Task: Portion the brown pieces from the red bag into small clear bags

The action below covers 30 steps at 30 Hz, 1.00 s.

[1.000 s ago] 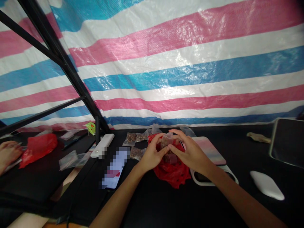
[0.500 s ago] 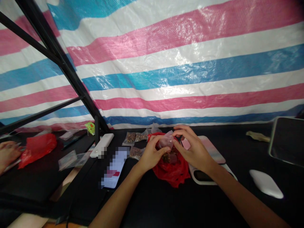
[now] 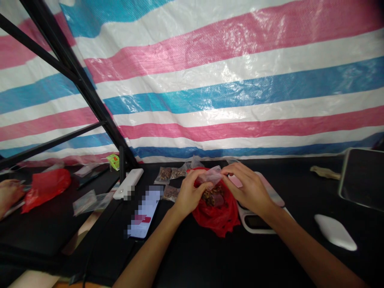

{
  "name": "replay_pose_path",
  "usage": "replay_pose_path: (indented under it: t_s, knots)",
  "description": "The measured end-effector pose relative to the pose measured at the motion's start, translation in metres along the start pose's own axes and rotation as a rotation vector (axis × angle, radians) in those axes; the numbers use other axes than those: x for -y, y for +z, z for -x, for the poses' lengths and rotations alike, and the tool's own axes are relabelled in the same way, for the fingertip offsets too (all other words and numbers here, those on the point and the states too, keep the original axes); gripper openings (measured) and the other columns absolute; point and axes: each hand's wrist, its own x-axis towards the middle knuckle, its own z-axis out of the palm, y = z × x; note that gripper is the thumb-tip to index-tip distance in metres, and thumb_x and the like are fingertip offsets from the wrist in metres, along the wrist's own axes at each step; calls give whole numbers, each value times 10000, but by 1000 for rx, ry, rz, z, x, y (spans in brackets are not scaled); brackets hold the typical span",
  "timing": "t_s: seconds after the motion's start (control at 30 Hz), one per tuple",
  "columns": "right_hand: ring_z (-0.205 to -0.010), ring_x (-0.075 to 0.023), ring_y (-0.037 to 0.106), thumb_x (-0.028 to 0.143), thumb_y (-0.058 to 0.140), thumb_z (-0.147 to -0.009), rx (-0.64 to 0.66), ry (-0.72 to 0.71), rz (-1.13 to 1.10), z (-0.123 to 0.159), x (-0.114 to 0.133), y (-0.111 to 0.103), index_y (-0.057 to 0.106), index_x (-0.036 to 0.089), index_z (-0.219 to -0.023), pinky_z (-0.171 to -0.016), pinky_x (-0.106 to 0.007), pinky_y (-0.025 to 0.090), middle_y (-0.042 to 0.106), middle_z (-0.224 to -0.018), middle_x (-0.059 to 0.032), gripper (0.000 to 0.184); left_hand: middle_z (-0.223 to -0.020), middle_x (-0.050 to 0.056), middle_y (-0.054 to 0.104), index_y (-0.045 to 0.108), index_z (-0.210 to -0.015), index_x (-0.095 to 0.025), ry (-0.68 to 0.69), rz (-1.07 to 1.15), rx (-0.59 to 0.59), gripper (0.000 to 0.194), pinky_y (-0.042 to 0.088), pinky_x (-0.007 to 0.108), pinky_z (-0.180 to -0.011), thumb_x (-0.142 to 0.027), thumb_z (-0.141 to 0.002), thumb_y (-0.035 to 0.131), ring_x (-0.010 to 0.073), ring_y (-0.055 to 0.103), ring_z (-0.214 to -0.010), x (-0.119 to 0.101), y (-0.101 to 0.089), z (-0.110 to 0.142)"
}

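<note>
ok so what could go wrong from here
The clear bag looks thin and floppy, so it might slip from the left hand into the red bag. The right hand is close to the scale and could bump it. The left hand might also nudge the nearby filled packet.

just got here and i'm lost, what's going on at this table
A person's left hand holds a clear plastic bag over an open red bag of brown bits, with the fingers of the right hand at the clear bag's edge. Small filled bags lie to the left; what looks like a scale sits to the right.
</note>
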Motion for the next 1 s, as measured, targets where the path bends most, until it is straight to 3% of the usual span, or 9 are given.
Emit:
replay_pose_path:
  t_s: [0.13,0.27,0.37,0.5,0.67,0.77,0.87,0.93,1.0]
  knots:
    - [-963,-218,672,188,598,-980,1,43,-66,-2,1,-2,665,262,-1049,-879,-358,522,718,-1021,-43,121,-1085,45,721,706,-1140,-231,30,-31,-3,294,497,342,-929,-315,-869,782,216,652,-999,-1,-1,0]
    - [-837,-197,637,247,615,-983,-111,173,-62,-4,-10,-8,667,256,-1005,-792,-335,506,690,-937,-28,58,-1227,54,710,658,-1243,-243,60,-50,-64,358,472,371,-1041,-285,-899,748,230,643,-1147,0,-1,0]
    - [-800,-185,613,288,648,-969,-162,222,-61,-3,-21,-13,659,256,-1074,-759,-329,495,683,-954,-25,110,-1184,52,723,665,-1218,-242,63,-66,-99,278,499,365,-1001,-291,-945,690,220,665,-1094,1,-2,0]
    - [-935,-204,639,324,695,-939,31,161,-135,-1,-18,-12,619,282,-1276,-848,-347,526,680,-1136,-51,348,-1205,65,718,656,-1247,-250,118,-114,-54,301,507,392,-1015,-321,-955,681,234,660,-1120,1,-3,1]
    - [-973,-200,665,274,565,-1011,156,122,-129,-2,-6,-4,685,279,-1048,-881,-331,527,707,-1046,-38,126,-1284,79,694,596,-1358,-270,246,-177,57,424,497,413,-1069,-362,-954,685,240,636,-1198,-2,-5,2]
    - [-912,-207,677,305,558,-1011,7,186,28,-2,-16,-8,688,265,-1021,-848,-332,522,720,-999,-42,136,-1300,93,672,581,-1367,-257,280,-254,-58,406,489,422,-1081,-350,-978,646,243,615,-1222,-4,-10,1]
    - [-777,-220,684,395,596,-977,-173,398,277,1,-36,-18,690,252,-1038,-711,-327,499,724,-890,-41,181,-1205,105,676,637,-1233,-220,184,-381,-314,245,491,436,-1046,-293,-1027,527,248,608,-1162,-2,-16,-4]
    - [-727,-238,693,452,613,-950,-183,569,384,3,-51,-26,680,242,-1075,-615,-316,459,726,-837,-41,253,-1178,116,677,650,-1182,-200,76,-445,-411,235,478,464,-1045,-286,-1031,491,264,595,-1148,3,-20,-7]
    - [-718,-254,700,481,608,-937,-126,662,429,7,-64,-31,668,220,-1123,-573,-316,440,738,-852,-59,326,-1223,120,677,648,-1222,-201,0,-449,-373,276,455,488,-1070,-307,-1035,474,275,578,-1185,8,-22,-9]
